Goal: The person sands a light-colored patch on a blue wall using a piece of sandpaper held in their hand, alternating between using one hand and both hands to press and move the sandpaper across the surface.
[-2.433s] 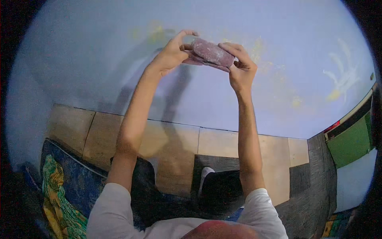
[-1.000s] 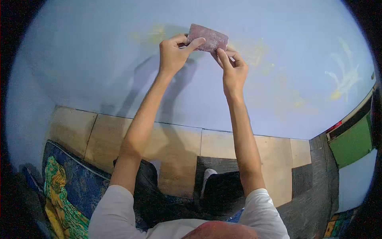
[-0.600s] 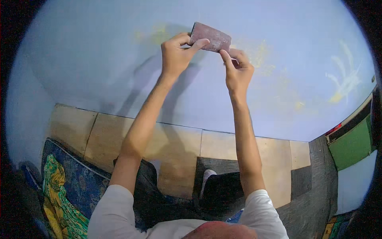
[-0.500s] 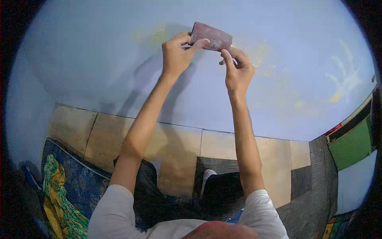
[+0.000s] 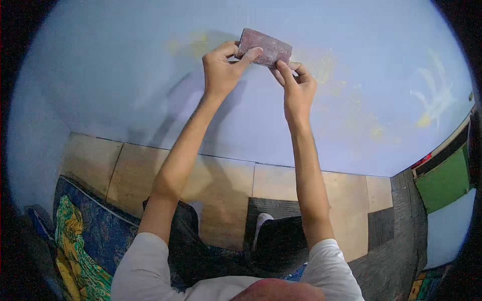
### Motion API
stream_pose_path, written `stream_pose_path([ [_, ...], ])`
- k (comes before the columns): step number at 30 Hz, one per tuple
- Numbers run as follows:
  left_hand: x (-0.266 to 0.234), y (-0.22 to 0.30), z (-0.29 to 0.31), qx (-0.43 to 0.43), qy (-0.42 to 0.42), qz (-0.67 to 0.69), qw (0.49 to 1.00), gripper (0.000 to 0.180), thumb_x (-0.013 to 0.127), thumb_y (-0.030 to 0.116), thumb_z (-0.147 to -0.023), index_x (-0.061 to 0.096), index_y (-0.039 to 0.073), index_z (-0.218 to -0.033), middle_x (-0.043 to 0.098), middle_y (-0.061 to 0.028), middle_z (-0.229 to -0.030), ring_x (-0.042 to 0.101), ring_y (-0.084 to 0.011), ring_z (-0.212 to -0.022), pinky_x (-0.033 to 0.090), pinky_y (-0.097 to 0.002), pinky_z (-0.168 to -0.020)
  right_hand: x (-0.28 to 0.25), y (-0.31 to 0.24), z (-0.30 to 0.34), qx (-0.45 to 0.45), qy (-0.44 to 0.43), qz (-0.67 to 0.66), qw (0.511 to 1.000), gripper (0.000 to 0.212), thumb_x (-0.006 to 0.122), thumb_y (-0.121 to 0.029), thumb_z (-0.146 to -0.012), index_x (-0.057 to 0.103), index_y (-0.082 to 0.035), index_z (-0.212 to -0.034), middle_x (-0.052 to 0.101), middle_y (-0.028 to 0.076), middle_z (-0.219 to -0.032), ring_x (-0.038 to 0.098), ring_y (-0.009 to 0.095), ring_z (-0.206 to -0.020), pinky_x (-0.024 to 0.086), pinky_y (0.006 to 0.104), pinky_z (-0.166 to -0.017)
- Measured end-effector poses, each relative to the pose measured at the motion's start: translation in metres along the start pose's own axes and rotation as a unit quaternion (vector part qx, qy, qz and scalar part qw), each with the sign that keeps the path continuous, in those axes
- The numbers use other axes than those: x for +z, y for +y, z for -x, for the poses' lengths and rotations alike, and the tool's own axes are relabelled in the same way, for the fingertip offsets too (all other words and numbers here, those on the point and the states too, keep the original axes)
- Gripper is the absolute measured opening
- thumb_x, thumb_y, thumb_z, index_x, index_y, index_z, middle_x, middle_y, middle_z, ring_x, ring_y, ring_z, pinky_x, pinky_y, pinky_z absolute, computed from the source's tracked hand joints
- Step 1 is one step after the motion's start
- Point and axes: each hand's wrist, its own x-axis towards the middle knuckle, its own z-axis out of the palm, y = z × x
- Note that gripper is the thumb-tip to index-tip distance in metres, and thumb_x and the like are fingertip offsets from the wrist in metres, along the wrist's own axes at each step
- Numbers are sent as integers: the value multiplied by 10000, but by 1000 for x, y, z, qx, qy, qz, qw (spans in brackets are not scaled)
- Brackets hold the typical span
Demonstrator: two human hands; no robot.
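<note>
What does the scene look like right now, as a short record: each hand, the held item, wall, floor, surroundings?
Left hand: grips the left end, thumb across the near face
Right hand: pinches the lower right corner
Held item: reddish-brown flat piece, tilted, whitish marks
Wall: pale blue wall, yellow patches, white streaks at right
Floor: tan panels
Lower left: green-and-yellow cloth
Right edge: green panel

Yellow-smudged pale blue wall (image 5: 251, 120) meeting tan floor (image 5: 346, 210).
</note>
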Motion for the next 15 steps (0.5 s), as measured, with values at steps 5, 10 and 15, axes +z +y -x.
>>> stream_pose_path([
  [5,1,-8,-1,-70,-2,32,997,344,834,187,-852,589,60,-646,602,48,-685,499,-37,-646,402,-232,-573,6,2,2,27,22,-24,999,138,724,-52,-916,680,78,-905,699,124,-901,688,163,-886,584,294,-826],
  [10,2,-1,3,-42,-1,52,998,467,851,155,-831,450,94,-601,588,39,-698,495,-34,-655,401,-223,-573,-2,15,-1,34,40,-53,997,130,747,-27,-884,683,64,-818,697,121,-901,675,157,-845,577,291,-831],
  [15,7,-5,4,-43,9,124,991,486,867,119,-806,423,110,-611,598,16,-695,512,-41,-662,416,-230,-566,2,14,3,19,48,-96,994,138,766,-16,-861,671,55,-789,673,102,-897,640,134,-812,567,292,-813],
])
